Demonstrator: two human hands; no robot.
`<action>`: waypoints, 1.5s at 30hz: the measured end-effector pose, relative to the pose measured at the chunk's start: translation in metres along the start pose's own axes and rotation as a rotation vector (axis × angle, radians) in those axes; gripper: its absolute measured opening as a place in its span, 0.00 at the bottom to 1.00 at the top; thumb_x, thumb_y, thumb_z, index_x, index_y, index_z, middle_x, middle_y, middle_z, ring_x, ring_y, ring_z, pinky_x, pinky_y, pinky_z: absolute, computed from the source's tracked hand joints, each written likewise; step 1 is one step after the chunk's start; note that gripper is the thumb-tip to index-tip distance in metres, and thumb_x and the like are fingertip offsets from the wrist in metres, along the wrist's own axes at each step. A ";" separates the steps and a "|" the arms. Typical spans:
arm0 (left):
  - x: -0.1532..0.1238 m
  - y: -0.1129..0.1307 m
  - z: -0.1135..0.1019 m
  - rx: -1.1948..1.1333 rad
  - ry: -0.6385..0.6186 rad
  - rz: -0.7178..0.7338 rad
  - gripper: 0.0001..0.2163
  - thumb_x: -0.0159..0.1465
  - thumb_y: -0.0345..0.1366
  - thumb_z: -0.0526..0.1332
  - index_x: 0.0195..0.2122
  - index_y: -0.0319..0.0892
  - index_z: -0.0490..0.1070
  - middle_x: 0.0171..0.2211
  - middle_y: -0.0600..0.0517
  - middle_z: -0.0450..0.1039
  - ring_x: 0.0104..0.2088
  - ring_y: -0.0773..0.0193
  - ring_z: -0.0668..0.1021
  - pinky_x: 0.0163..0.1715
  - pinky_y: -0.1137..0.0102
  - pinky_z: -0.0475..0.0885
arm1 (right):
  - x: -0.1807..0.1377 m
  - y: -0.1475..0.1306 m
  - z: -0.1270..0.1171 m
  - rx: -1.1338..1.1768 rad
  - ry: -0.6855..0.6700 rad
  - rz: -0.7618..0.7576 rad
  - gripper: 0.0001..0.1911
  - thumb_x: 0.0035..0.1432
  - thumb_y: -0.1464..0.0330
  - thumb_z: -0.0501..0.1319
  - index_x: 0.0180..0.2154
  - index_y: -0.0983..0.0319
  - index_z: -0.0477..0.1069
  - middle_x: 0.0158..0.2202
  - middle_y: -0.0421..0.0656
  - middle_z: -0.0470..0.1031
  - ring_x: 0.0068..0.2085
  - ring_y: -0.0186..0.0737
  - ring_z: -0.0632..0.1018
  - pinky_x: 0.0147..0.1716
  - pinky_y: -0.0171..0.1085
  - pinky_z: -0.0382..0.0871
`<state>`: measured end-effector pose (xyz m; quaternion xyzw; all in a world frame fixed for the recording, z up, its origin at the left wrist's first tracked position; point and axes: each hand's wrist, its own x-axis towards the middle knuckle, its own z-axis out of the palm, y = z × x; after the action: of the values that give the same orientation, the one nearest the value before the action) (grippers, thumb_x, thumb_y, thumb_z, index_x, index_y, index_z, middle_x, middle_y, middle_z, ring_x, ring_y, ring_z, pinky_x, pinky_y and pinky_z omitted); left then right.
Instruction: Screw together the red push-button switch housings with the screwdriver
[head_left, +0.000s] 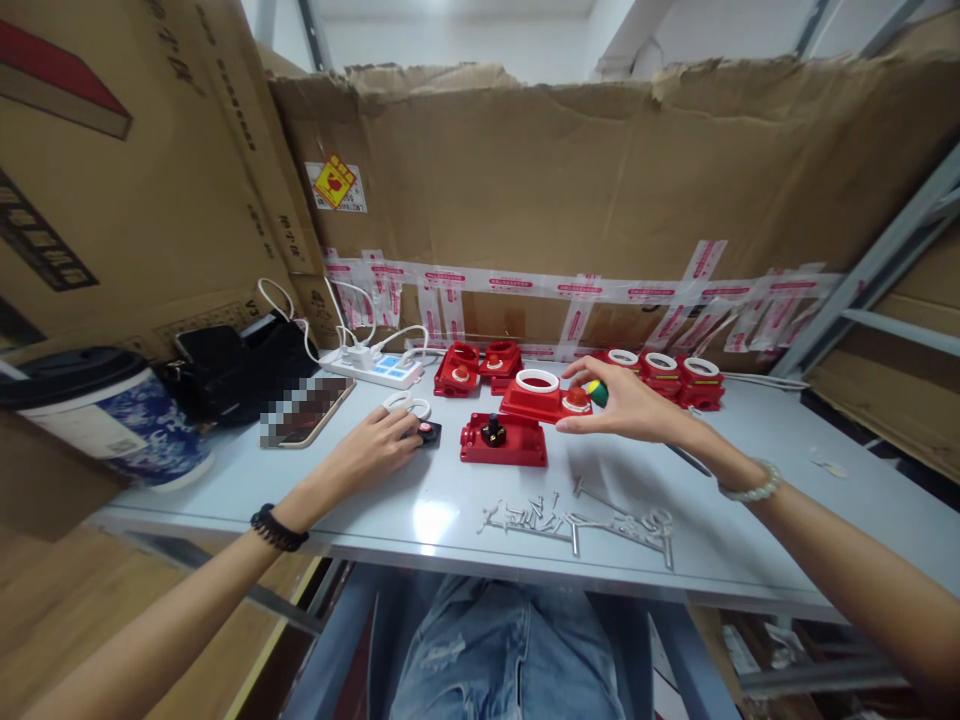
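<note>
My left hand [379, 450] rests on the grey table [787, 480], its fingers curled over a small black part with a red dot [428, 430], beside two white rings [409, 405]. A small green and yellow piece [598, 392] sits in the fingertips of my right hand [626, 405], just above a red cover with a white ring and a red button [546, 395]. Between my hands lies a red base with a black knob [502, 440].
More red housings stand at the back [476, 368] and back right [667, 375]. Several metal screws [577, 520] lie near the front edge. A white power strip [375, 368], a phone [307, 412], a black bag [240, 370] and a lidded cup [105, 410] are at the left. Cardboard walls surround the table.
</note>
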<state>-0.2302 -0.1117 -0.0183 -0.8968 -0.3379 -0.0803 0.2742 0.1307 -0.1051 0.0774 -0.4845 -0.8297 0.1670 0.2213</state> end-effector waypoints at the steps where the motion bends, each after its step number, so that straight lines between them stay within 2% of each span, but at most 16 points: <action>1: 0.001 0.000 0.000 0.000 0.006 0.003 0.08 0.63 0.29 0.55 0.32 0.42 0.73 0.37 0.47 0.73 0.39 0.59 0.73 0.36 0.65 0.62 | 0.000 0.000 0.000 -0.001 0.000 -0.003 0.32 0.40 0.49 0.66 0.45 0.58 0.66 0.45 0.46 0.73 0.41 0.45 0.75 0.41 0.44 0.67; 5: 0.000 -0.001 -0.005 -0.083 0.102 -0.045 0.09 0.64 0.30 0.53 0.31 0.42 0.73 0.34 0.48 0.73 0.35 0.61 0.74 0.34 0.67 0.62 | 0.000 0.000 0.000 -0.008 -0.005 -0.001 0.32 0.41 0.49 0.65 0.45 0.58 0.65 0.45 0.46 0.72 0.42 0.45 0.74 0.42 0.44 0.66; 9: -0.012 -0.013 -0.018 -0.206 0.215 -0.229 0.07 0.63 0.33 0.54 0.33 0.42 0.71 0.34 0.49 0.73 0.35 0.63 0.73 0.35 0.68 0.63 | 0.000 0.001 0.001 -0.011 -0.006 0.003 0.33 0.40 0.48 0.65 0.46 0.58 0.65 0.45 0.46 0.72 0.42 0.45 0.74 0.42 0.44 0.66; 12: -0.026 -0.030 -0.017 -0.189 0.230 -0.398 0.07 0.62 0.36 0.54 0.32 0.41 0.69 0.32 0.50 0.72 0.35 0.61 0.73 0.36 0.67 0.63 | 0.000 0.000 0.001 -0.012 -0.003 -0.003 0.33 0.40 0.48 0.66 0.46 0.58 0.65 0.45 0.46 0.72 0.42 0.45 0.74 0.42 0.44 0.66; 14: -0.037 -0.041 -0.008 -0.146 0.165 -0.446 0.08 0.61 0.36 0.53 0.31 0.41 0.69 0.31 0.50 0.72 0.34 0.60 0.74 0.35 0.66 0.63 | 0.000 -0.003 0.002 -0.006 -0.006 -0.014 0.33 0.40 0.49 0.66 0.46 0.58 0.64 0.45 0.46 0.72 0.41 0.44 0.74 0.42 0.44 0.66; 16: -0.047 -0.049 0.003 -0.166 0.045 -0.429 0.09 0.61 0.36 0.53 0.31 0.41 0.71 0.31 0.49 0.73 0.34 0.59 0.74 0.35 0.65 0.63 | 0.001 -0.007 0.003 0.002 -0.003 -0.027 0.33 0.41 0.50 0.66 0.46 0.59 0.64 0.44 0.46 0.73 0.41 0.44 0.74 0.42 0.43 0.66; 18: -0.052 -0.050 0.010 -0.232 -0.044 -0.411 0.10 0.62 0.38 0.53 0.32 0.41 0.72 0.34 0.49 0.74 0.36 0.58 0.75 0.35 0.65 0.63 | 0.001 -0.013 0.005 0.006 0.006 -0.044 0.32 0.40 0.51 0.67 0.46 0.59 0.65 0.44 0.45 0.73 0.41 0.43 0.74 0.42 0.42 0.66; 19: -0.052 -0.047 0.010 -0.271 -0.047 -0.415 0.10 0.62 0.39 0.53 0.34 0.42 0.73 0.35 0.48 0.73 0.37 0.58 0.75 0.36 0.65 0.64 | 0.001 -0.016 0.006 0.006 0.012 -0.058 0.32 0.40 0.52 0.67 0.45 0.60 0.65 0.44 0.45 0.73 0.41 0.43 0.74 0.42 0.42 0.66; 21: -0.045 -0.037 0.001 -0.352 0.030 -0.435 0.12 0.64 0.41 0.53 0.41 0.42 0.71 0.39 0.47 0.72 0.40 0.58 0.74 0.39 0.65 0.66 | -0.001 -0.022 0.010 0.001 0.025 -0.100 0.31 0.41 0.54 0.67 0.45 0.60 0.64 0.43 0.45 0.73 0.41 0.42 0.73 0.41 0.41 0.66; 23: -0.028 -0.021 -0.017 -0.466 0.179 -0.426 0.14 0.65 0.41 0.53 0.48 0.41 0.67 0.44 0.45 0.70 0.46 0.57 0.72 0.46 0.63 0.66 | -0.002 -0.029 0.015 -0.033 0.040 -0.133 0.30 0.41 0.56 0.67 0.46 0.61 0.64 0.43 0.45 0.73 0.40 0.42 0.74 0.40 0.40 0.66; 25: -0.002 -0.003 -0.037 -0.541 0.230 -0.355 0.16 0.66 0.41 0.52 0.53 0.43 0.62 0.50 0.45 0.66 0.50 0.58 0.70 0.50 0.63 0.65 | -0.005 -0.035 0.021 -0.094 0.053 -0.159 0.30 0.41 0.57 0.67 0.46 0.61 0.64 0.41 0.45 0.74 0.39 0.42 0.74 0.37 0.40 0.66; 28: 0.039 0.018 -0.058 -0.477 0.216 -0.116 0.18 0.67 0.40 0.50 0.57 0.44 0.59 0.53 0.43 0.64 0.53 0.57 0.68 0.52 0.60 0.63 | -0.008 -0.044 0.028 -0.184 0.059 -0.218 0.31 0.40 0.59 0.67 0.47 0.63 0.64 0.41 0.48 0.75 0.39 0.45 0.75 0.37 0.41 0.67; 32: 0.077 0.029 -0.060 -0.238 0.231 0.128 0.21 0.67 0.49 0.47 0.54 0.40 0.62 0.44 0.43 0.69 0.40 0.56 0.73 0.41 0.61 0.67 | -0.016 -0.050 0.032 -0.263 0.057 -0.271 0.33 0.40 0.61 0.67 0.48 0.66 0.63 0.45 0.52 0.73 0.44 0.49 0.73 0.40 0.44 0.68; 36: 0.091 0.033 -0.064 -0.132 0.261 0.259 0.24 0.67 0.52 0.43 0.47 0.36 0.65 0.36 0.44 0.71 0.33 0.59 0.71 0.34 0.65 0.65 | -0.030 -0.056 0.031 -0.334 0.060 -0.256 0.32 0.41 0.59 0.67 0.47 0.67 0.64 0.42 0.53 0.72 0.42 0.51 0.73 0.39 0.45 0.68; 41: 0.096 0.044 -0.089 -0.070 0.335 0.420 0.25 0.66 0.54 0.41 0.39 0.38 0.66 0.29 0.48 0.69 0.29 0.61 0.68 0.30 0.66 0.60 | -0.055 -0.071 0.025 -0.371 0.104 -0.292 0.27 0.45 0.59 0.65 0.45 0.67 0.65 0.42 0.53 0.72 0.41 0.49 0.73 0.37 0.45 0.69; 45: 0.094 0.052 -0.103 -0.028 0.436 0.465 0.23 0.67 0.51 0.39 0.34 0.39 0.65 0.26 0.50 0.68 0.27 0.62 0.67 0.28 0.67 0.58 | -0.072 -0.076 0.009 -0.140 0.095 -0.225 0.38 0.42 0.54 0.67 0.52 0.64 0.61 0.46 0.50 0.71 0.43 0.45 0.72 0.41 0.41 0.68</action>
<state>-0.1210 -0.1479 0.0759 -0.9154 -0.0559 -0.2104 0.3387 0.1018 -0.2049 0.0925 -0.4100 -0.8770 0.0595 0.2432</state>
